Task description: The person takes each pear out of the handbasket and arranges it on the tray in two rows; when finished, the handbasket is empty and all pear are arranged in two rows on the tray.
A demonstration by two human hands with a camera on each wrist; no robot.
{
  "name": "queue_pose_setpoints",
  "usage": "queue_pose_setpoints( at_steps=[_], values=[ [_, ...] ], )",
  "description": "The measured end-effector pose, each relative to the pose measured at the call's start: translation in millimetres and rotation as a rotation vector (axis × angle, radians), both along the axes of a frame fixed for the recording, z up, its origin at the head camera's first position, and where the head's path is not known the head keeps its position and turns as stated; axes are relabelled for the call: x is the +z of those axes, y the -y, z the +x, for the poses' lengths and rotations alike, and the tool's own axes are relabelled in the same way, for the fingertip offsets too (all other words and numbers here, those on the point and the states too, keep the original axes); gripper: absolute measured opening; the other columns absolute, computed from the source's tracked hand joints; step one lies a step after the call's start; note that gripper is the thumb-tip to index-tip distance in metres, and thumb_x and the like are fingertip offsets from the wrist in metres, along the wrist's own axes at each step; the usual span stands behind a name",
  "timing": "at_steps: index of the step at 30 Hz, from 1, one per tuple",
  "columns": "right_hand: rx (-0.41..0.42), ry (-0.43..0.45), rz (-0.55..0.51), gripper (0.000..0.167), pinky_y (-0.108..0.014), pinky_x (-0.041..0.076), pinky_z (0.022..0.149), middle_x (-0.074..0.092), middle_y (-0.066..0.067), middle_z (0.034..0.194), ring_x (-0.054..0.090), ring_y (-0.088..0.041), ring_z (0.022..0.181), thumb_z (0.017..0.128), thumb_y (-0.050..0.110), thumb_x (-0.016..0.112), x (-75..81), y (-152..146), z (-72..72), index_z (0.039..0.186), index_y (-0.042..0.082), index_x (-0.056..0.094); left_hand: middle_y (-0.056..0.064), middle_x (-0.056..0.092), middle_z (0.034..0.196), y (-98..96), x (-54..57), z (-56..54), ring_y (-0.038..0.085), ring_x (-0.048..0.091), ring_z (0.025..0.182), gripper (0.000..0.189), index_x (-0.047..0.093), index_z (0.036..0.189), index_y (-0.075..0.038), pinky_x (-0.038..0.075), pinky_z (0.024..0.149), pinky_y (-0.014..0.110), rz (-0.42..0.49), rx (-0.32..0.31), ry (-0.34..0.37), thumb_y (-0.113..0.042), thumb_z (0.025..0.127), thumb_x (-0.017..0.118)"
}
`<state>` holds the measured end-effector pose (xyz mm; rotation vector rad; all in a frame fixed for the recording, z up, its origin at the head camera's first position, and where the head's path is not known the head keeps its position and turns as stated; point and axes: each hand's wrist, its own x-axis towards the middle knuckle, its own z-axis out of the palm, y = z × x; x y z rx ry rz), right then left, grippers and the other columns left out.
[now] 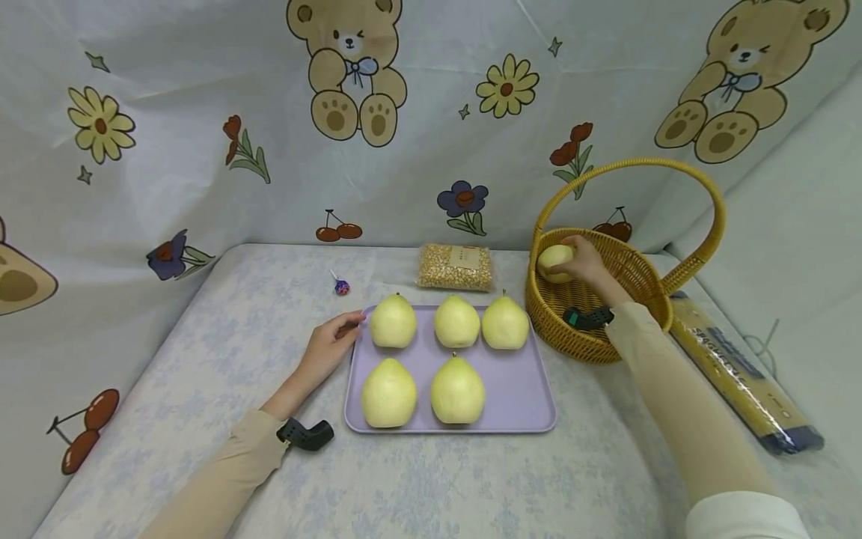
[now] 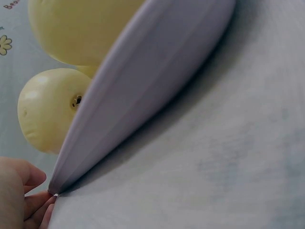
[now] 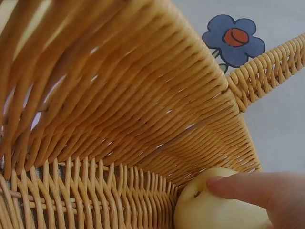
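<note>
A lavender tray (image 1: 518, 389) lies on the table with several yellow pears on it, three in the back row and two in front. My left hand (image 1: 328, 346) grips the tray's rim at the back left corner; in the left wrist view the thumb is above the rim and fingers are below it. Inside the woven basket (image 1: 572, 340), my right hand (image 1: 584, 262) holds another pear (image 1: 555, 262) by the left inner wall. The right wrist view shows a finger lying across this pear (image 3: 209, 205), low against the wickerwork.
Behind the tray lies a clear bag of yellow kernels (image 1: 454, 268), with a wrapped lollipop (image 1: 341, 287) to its left. A long spaghetti pack (image 1: 741, 374) lies right of the basket. The basket's tall handle (image 1: 633, 162) arches over it. A printed cloth (image 1: 417, 172) hangs behind.
</note>
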<state>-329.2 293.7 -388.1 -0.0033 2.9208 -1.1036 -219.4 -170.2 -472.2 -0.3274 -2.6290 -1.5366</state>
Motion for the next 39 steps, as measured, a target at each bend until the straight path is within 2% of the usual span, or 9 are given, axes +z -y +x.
queue_pose_setpoints(
  at_steps=[8,12,16,20,24,29,31,35,39],
  values=[
    [0.041,-0.001,0.005,0.077,-0.054,0.041,0.097,0.035,-0.037,0.135,0.042,-0.046,0.116,0.081,0.011,0.072,-3.5,0,-0.4,0.138,-0.014,0.027,0.018,0.058,0.133,-0.3,0.5,0.2,0.030,0.057,0.122,0.029,0.062,0.122,-0.001,0.050,0.101,0.042,0.006,-0.007,-0.020,-0.007,0.095,0.055],
    [0.018,0.025,-0.020,0.077,-0.053,0.042,0.097,0.035,-0.036,0.137,0.042,-0.044,0.117,0.082,0.013,0.072,-2.2,0,1.2,0.140,-0.011,0.027,0.016,0.058,0.133,-0.8,1.4,-0.5,0.028,0.057,0.122,0.029,0.062,0.121,-0.001,0.050,0.102,0.040,0.005,0.001,-0.010,-0.007,0.094,0.056],
    [-0.029,0.047,-0.070,0.076,-0.049,0.044,0.097,0.036,-0.033,0.139,0.043,-0.042,0.118,0.083,0.015,0.071,5.5,2,7.4,0.141,-0.008,0.029,0.017,0.057,0.134,-1.0,0.6,-1.0,0.030,0.057,0.122,0.029,0.062,0.122,-0.001,0.050,0.102,0.042,0.003,-0.007,-0.016,-0.007,0.094,0.055],
    [-0.051,0.017,-0.088,0.077,-0.047,0.045,0.094,0.035,-0.033,0.140,0.043,-0.040,0.117,0.083,0.017,0.071,18.3,6,18.0,0.143,-0.006,0.029,0.019,0.058,0.132,-0.7,-0.6,0.0,0.031,0.057,0.120,0.029,0.062,0.121,-0.001,0.051,0.100,0.042,0.010,-0.016,-0.056,-0.009,0.094,0.055],
    [-0.046,-0.024,-0.111,0.077,-0.045,0.044,0.091,0.031,-0.031,0.146,0.042,-0.040,0.119,0.083,0.017,0.071,32.8,8,36.3,0.144,-0.003,0.030,0.020,0.060,0.128,0.0,-0.6,1.6,0.030,0.060,0.116,0.029,0.063,0.119,0.000,0.053,0.097,0.037,-0.002,-0.008,-0.105,-0.011,0.093,0.055],
    [0.004,-0.101,-0.118,0.075,-0.040,0.045,0.085,0.033,-0.026,0.146,0.042,-0.038,0.118,0.081,0.015,0.072,45.4,9,68.3,0.144,0.000,0.034,0.018,0.058,0.133,0.6,1.5,-0.4,0.031,0.057,0.121,0.029,0.062,0.121,-0.001,0.050,0.101,0.042,-0.008,-0.008,-0.041,-0.008,0.094,0.055],
    [0.033,-0.137,-0.112,0.073,-0.032,0.046,0.080,0.038,-0.023,0.143,0.045,-0.033,0.114,0.081,0.016,0.073,48.6,12,83.0,0.143,0.002,0.036,0.017,0.057,0.134,0.9,1.6,-1.9,0.030,0.056,0.122,0.029,0.062,0.122,-0.002,0.050,0.102,0.042,-0.010,-0.009,-0.027,-0.008,0.095,0.055],
    [0.102,-0.196,-0.122,0.069,-0.017,0.047,0.071,0.047,-0.017,0.132,0.050,-0.013,0.102,0.081,0.014,0.074,52.9,23,114.5,0.140,0.006,0.040,0.017,0.057,0.134,1.2,-0.7,-2.5,0.030,0.056,0.123,0.029,0.062,0.122,-0.003,0.050,0.102,0.042,-0.012,-0.011,-0.026,-0.008,0.095,0.055],
    [0.214,-0.279,-0.150,0.068,-0.010,0.047,0.074,0.051,0.002,0.128,0.050,0.004,0.099,0.076,0.004,0.077,51.1,35,143.0,0.136,0.006,0.045,0.017,0.057,0.134,1.5,-3.8,-2.6,0.030,0.056,0.123,0.029,0.062,0.123,-0.003,0.050,0.101,0.042,-0.017,-0.011,-0.026,-0.009,0.095,0.055]
  ],
)
